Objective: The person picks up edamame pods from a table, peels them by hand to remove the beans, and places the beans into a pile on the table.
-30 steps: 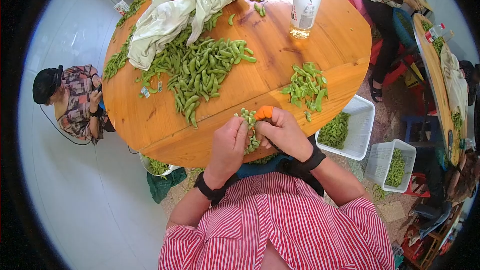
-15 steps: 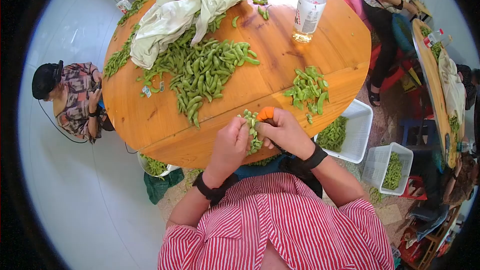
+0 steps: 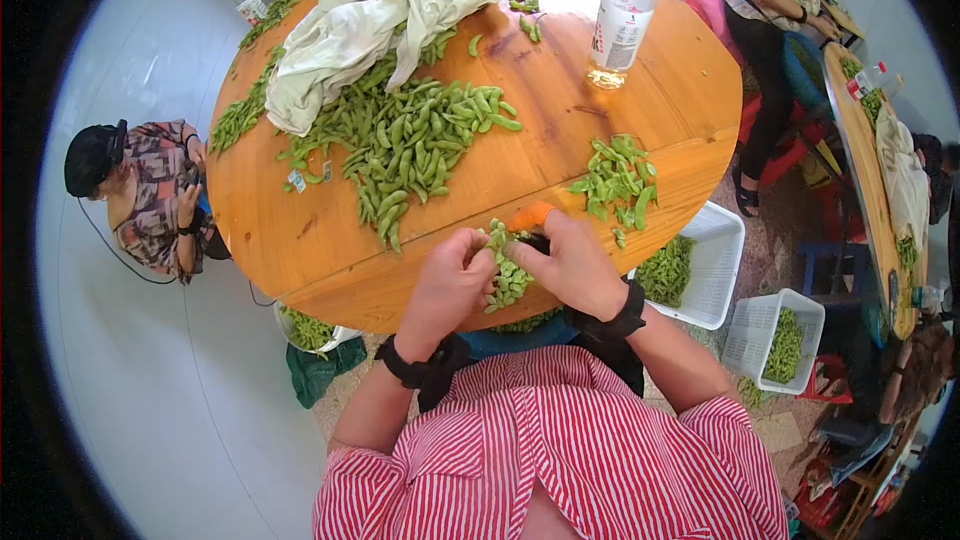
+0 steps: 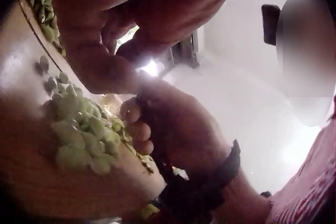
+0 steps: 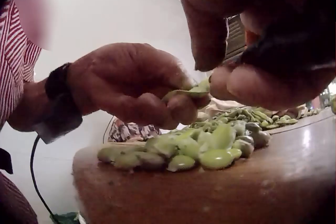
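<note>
Low over the near edge of the wooden table, both hands meet at a green soybean pod. My left hand pinches the pod between thumb and curled fingers. From the other side my right hand has its thumb and fingertip close together at the pod's end; an orange cover wraps one of its fingers. Beneath and between the hands lies a small pile of shelled green beans on the tabletop, also seen in the left wrist view as pale beans.
Unshelled pods are heaped farther in, partly under a white cloth. Opened pods lie to the right, below a bottle. White baskets stand on the floor at right. A seated person is at left.
My left hand has shifted slightly left and down, and more of the bean pile shows between the hands. The right hand's thumb has straightened toward the left hand.
</note>
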The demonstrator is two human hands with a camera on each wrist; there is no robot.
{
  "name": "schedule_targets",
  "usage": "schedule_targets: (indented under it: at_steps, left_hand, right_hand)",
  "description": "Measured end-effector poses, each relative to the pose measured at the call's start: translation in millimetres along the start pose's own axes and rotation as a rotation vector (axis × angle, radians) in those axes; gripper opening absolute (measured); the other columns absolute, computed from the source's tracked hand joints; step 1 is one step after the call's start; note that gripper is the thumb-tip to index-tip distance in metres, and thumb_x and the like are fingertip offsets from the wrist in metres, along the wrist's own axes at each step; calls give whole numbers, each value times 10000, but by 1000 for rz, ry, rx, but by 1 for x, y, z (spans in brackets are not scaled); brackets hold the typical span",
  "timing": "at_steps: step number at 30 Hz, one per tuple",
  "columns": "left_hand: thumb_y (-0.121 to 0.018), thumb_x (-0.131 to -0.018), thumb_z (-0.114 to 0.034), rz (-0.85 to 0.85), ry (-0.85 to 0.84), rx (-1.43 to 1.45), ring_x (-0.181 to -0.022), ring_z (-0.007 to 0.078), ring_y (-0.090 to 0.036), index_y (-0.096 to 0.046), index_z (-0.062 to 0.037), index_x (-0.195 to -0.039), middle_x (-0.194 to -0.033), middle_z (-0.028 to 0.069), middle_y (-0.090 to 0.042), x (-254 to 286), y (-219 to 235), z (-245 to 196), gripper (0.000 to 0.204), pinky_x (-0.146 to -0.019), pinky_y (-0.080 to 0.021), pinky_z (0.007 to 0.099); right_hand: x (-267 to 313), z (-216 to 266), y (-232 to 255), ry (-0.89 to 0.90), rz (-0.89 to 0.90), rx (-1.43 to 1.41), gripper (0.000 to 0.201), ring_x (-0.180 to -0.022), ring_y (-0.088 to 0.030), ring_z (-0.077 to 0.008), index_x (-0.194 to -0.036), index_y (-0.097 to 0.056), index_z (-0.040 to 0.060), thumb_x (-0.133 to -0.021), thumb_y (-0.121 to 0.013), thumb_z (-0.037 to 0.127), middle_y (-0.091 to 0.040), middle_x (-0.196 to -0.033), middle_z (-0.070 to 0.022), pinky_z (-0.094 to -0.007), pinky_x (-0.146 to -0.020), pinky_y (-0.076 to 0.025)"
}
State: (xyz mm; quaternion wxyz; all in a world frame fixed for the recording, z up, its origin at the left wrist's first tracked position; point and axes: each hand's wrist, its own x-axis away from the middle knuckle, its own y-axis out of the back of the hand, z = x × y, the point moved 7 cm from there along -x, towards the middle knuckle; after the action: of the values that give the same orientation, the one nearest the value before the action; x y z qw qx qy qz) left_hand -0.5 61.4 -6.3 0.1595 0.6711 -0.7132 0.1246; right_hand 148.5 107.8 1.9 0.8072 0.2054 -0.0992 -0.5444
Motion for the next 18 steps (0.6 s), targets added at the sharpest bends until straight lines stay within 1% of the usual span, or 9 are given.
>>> schedule_targets:
  at_steps: [2, 3, 5, 9, 11, 15, 17, 18]
  left_hand:
    - [-540, -919, -97, -91, -80, -185, -599, 76, -557, -597, 43, -989, -697, 32, -603, 1, 1, -7, 168, -529, -459, 249]
    - [-540, -919, -97, -88, -80, -186, -599, 76, -557, -597, 43, -989, -697, 32, -603, 1, 1, -5, 168, -529, -459, 249]
    - [-564, -880, -78, -99, -206, -246, -613, 101, -571, -605, 62, -960, -679, 71, -621, 1, 1, -8, 166, -552, -462, 282]
    - [-578, -859, -76, -107, -193, -262, -621, 117, -582, -602, 72, -963, -691, 94, -627, -1, 6, -4, 183, -575, -475, 294]
    - [-570, -908, -67, -102, -198, -316, -613, 64, -555, -589, 24, -1001, -760, 6, -606, -4, 8, 0, 131, -548, -470, 235]
    - [-590, -904, -76, -162, -219, -260, -620, 61, -549, -599, 29, -977, -753, 1, -604, -8, 13, 6, 128, -555, -459, 233]
    - [-609, -912, -103, -179, -263, -383, -619, 59, -546, -616, 30, -969, -748, -9, -601, -7, 13, 0, 145, -557, -448, 228]
    - [-609, -912, -103, -177, -262, -384, -619, 59, -546, -616, 30, -969, -748, -9, -601, -6, 13, -4, 145, -557, -448, 228]
  right_hand:
    - [-4, 12, 1, 81, -11, 184, 219, -633, -640, -339, -899, -597, -40, -852, -662, 164, -625, -704, -208, -388, -560, -473]
    - [-6, 14, 2, 80, -13, 184, 219, -633, -640, -339, -899, -597, -40, -852, -662, 164, -625, -704, -208, -388, -560, -473]
    - [-10, 19, 1, 121, 12, 188, 219, -678, -620, -416, -835, -590, -46, -825, -665, 159, -591, -706, -269, -419, -564, -470]
    - [-11, 24, 7, 119, -28, 274, 227, -681, -619, -426, -786, -580, -44, -822, -667, 162, -592, -692, -265, -444, -570, -468]
    - [-11, 27, 9, 61, 11, 320, 208, -713, -618, -443, -781, -576, -33, -823, -634, 162, -604, -717, -263, -508, -641, -488]
    - [-6, 30, 10, 54, -3, 297, 214, -725, -623, -437, -805, -575, -27, -826, -642, 176, -612, -729, -253, -503, -646, -493]
    - [-3, 30, 3, 124, 16, 257, 236, -695, -604, -439, -796, -576, -39, -815, -686, 168, -596, -716, -262, -465, -600, -474]
    - [-3, 27, 2, 122, 15, 256, 236, -695, -604, -439, -796, -576, -39, -815, -686, 168, -596, -716, -262, -465, -600, -474]
